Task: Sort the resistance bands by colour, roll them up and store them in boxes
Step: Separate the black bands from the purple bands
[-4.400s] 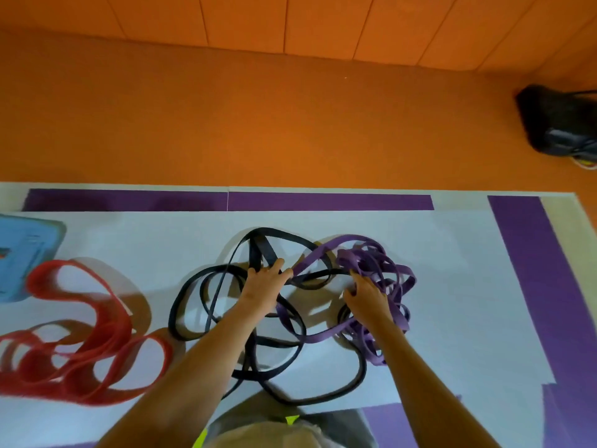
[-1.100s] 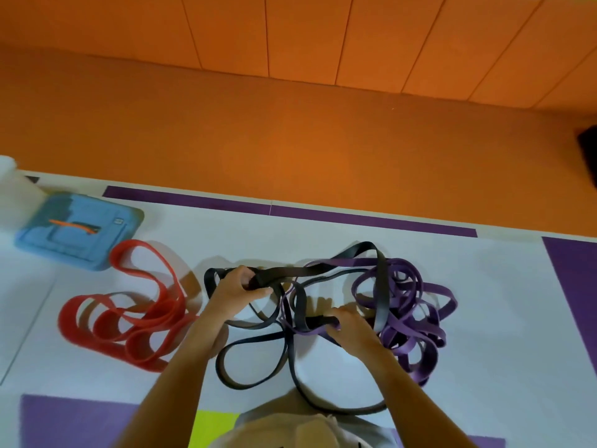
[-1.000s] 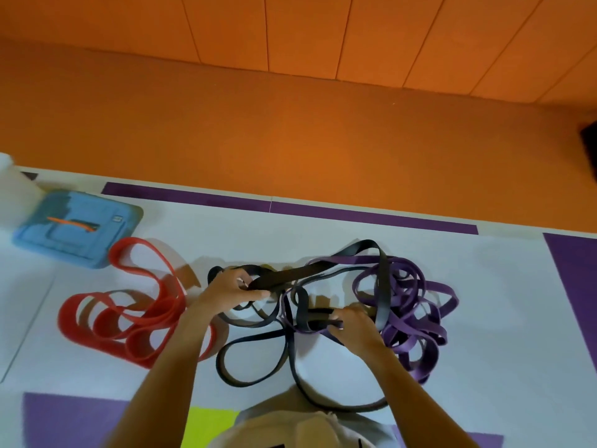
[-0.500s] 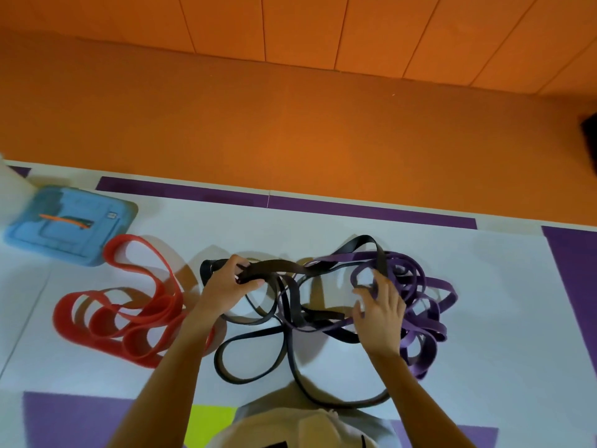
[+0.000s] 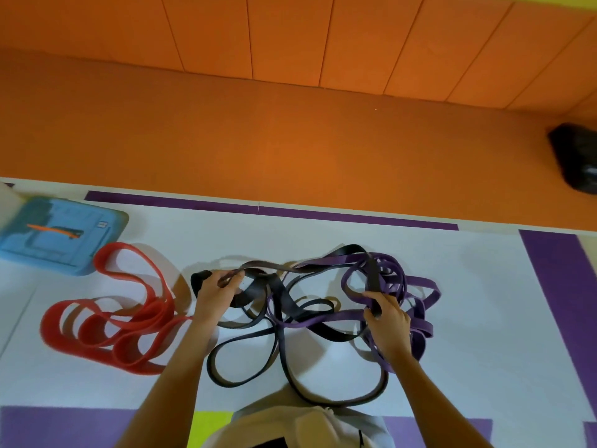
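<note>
A tangle of black bands point(image 5: 284, 321) and purple bands point(image 5: 413, 292) lies on the white mat in front of me. My left hand point(image 5: 214, 291) grips a black band at the tangle's left end. Over the purple pile, my right hand point(image 5: 386, 315) holds a black strap point(image 5: 373, 273) that runs up over the purple loops. The red bands point(image 5: 109, 321) lie apart in loose loops at the left, touched by neither hand.
A blue box lid or case point(image 5: 55, 234) rests at the far left of the white mat point(image 5: 468, 318). Purple stripes border the mat. An orange floor and wall lie beyond, with a black bag point(image 5: 575, 156) at the far right.
My right hand, spread flat over the purple pile half a second ago, has closed on a black strap there. My left hand keeps its hold on the black band.
</note>
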### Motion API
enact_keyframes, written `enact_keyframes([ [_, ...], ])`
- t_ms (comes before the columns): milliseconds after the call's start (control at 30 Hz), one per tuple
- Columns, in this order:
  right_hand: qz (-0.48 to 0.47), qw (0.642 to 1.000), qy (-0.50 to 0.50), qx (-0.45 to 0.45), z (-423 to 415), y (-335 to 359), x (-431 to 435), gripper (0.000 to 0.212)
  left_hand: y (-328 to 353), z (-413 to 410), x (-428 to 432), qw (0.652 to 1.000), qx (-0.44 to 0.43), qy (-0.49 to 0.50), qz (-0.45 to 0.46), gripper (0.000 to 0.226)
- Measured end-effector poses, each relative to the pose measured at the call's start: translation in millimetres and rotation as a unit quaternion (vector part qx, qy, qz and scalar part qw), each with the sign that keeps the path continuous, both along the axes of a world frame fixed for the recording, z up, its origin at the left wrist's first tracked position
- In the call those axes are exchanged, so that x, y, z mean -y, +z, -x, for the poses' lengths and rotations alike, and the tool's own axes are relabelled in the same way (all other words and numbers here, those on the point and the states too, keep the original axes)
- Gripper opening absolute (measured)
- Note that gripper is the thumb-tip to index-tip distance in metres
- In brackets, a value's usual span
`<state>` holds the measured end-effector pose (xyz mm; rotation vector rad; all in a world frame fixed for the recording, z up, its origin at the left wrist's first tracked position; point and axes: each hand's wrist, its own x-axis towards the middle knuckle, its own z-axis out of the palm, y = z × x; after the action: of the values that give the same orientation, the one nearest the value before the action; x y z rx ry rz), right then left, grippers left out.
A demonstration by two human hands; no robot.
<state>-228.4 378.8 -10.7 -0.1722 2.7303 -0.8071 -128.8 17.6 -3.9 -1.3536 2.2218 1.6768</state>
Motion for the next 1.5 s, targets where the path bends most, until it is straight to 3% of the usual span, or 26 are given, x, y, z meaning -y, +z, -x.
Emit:
enact_keyframes([
  [133, 0.052, 0.998, -0.021, -0.009, -8, 4, -10, 0.031, 7, 1, -4, 0.995, 0.016, -0.007, 0.099, 0.051],
  [367, 0.111, 0.989, -0.09, -0.027, -4, 12, -30, 0.035, 16, 12, -6, 0.983, 0.032, -0.032, 0.179, 0.04],
  [500, 0.129, 0.986, -0.103, -0.032, -1, 17, -36, 0.042, 14, 25, -46, 0.952, -0.038, -0.129, 0.275, 0.03],
  [667, 0.156, 0.982, -0.105, -0.016, 4, 16, -43, 0.042, 3, 39, -106, 0.915, -0.11, -0.334, 0.198, 0.029],
  [767, 0.169, 0.981, -0.094, -0.003, 3, 17, -45, 0.041, -12, 43, -131, 0.866, -0.003, -0.448, 0.223, 0.043],
  [833, 0.182, 0.979, -0.092, 0.004, 2, 16, -47, 0.039, -20, 41, -134, 0.84, 0.095, -0.476, 0.244, 0.039],
  [933, 0.194, 0.976, -0.096, 0.008, 3, 13, -51, 0.038, -24, 32, -127, 0.852, 0.103, -0.441, 0.264, 0.007],
  [967, 0.199, 0.974, -0.104, 0.012, 3, 13, -52, 0.038, -24, 29, -124, 0.859, 0.1, -0.43, 0.26, 0.007],
  [1100, 0.202, 0.973, -0.109, 0.037, 6, 10, -52, 0.036, -24, 12, -115, 0.855, 0.107, -0.442, 0.249, 0.035],
  [1300, 0.18, 0.98, -0.079, 0.03, -2, 1, -44, 0.034, -34, -10, -115, 0.859, 0.062, -0.431, 0.268, 0.027],
  [1400, 0.194, 0.976, -0.09, 0.043, -4, 1, -48, 0.034, -34, -10, -117, 0.89, 0.03, -0.357, 0.281, 0.022],
  [1500, 0.203, 0.974, -0.093, 0.032, -7, 1, -55, 0.035, -32, 0, -118, 0.9, 0.006, -0.274, 0.339, 0.034],
])
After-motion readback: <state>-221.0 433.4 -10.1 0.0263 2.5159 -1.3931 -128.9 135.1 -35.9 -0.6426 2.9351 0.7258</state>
